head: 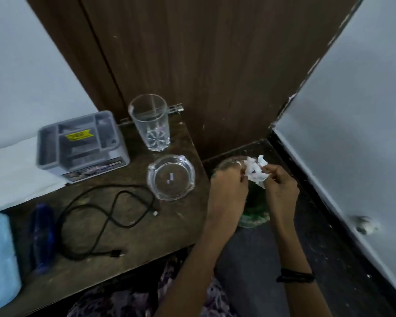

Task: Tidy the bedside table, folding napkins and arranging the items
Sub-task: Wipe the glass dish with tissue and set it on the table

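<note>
Both my hands hold a crumpled white napkin (pixel 256 171) off the right edge of the brown bedside table (pixel 133 239), above a green bin (pixel 254 216) on the floor. My left hand (pixel 229 186) pinches its left side, my right hand (pixel 280 186) its right side. On the table stand a clear drinking glass (pixel 150 124), a glass ashtray (pixel 170 177) and a grey plastic organiser (pixel 80 145). A black cable (pixel 105 216) lies loose in front, and a blue pen-like object (pixel 42 234) lies at the left.
A light blue folded cloth (pixel 0 259) lies at the table's left corner, beside the white bed sheet (pixel 12 170). A dark wood panel (pixel 204 65) rises behind the table. A pale wall (pixel 364 133) with a small fitting (pixel 365 224) closes the right side.
</note>
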The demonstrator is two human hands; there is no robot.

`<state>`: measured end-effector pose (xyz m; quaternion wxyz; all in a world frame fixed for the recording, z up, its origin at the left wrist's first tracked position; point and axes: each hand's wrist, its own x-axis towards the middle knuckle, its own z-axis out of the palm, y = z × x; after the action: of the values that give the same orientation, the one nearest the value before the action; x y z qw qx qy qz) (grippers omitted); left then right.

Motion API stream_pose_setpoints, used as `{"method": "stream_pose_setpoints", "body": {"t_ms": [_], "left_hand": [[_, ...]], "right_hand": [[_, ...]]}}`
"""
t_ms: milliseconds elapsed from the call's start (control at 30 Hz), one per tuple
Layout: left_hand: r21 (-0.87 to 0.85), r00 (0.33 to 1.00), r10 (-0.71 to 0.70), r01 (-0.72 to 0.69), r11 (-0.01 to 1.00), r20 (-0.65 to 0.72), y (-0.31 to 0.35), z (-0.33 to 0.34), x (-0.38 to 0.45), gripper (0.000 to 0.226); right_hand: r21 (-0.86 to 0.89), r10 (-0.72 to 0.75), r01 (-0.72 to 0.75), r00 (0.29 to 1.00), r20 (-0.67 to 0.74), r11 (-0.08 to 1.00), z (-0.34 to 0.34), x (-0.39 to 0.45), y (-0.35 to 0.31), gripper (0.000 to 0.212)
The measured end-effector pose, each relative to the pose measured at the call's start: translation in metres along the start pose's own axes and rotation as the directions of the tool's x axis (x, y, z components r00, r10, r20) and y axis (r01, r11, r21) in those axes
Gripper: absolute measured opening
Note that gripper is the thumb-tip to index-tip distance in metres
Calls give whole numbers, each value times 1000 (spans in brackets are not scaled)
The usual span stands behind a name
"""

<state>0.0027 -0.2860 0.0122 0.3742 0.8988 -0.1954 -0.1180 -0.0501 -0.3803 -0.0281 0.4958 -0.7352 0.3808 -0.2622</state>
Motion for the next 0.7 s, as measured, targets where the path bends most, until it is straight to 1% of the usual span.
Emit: {"method": "stream_pose_setpoints", "body": {"t_ms": [67, 133, 233, 300, 367, 433, 533, 700], "left_hand": [[87, 995, -36, 27, 996, 92, 7, 26, 16, 19], [117, 983, -90, 72, 990, 161, 10, 47, 31, 21], [208, 947, -114, 51, 977, 301, 6, 74, 47, 25], [258, 906, -133, 28, 966, 401, 2, 87, 52, 27], [308, 878, -163, 19, 951, 450, -1, 97, 55, 30], [351, 886, -151, -14, 936, 439, -3, 104, 54, 31], [347, 917, -94, -50, 937, 387, -3, 107, 48, 29], [229, 959, 10, -78, 970, 284, -1, 93, 37, 22]], "right_hand": [[-65, 43, -43, 999, -7, 997, -5, 13, 24, 25], [-128, 103, -105, 994, -22, 986, -7, 26, 45, 25], [-208, 170, -172, 985, -28, 963, -4, 44, 68, 21], [-306, 229, -211, 973, 23, 928, -2, 55, 80, 22], [-382, 292, -235, 952, 96, 894, -1, 63, 90, 24], [-428, 293, -219, 949, 115, 877, -2, 66, 95, 25], [-440, 216, -152, 971, 99, 885, -3, 61, 93, 23], [-443, 65, -8, 991, 113, 897, -3, 46, 77, 18]]}}
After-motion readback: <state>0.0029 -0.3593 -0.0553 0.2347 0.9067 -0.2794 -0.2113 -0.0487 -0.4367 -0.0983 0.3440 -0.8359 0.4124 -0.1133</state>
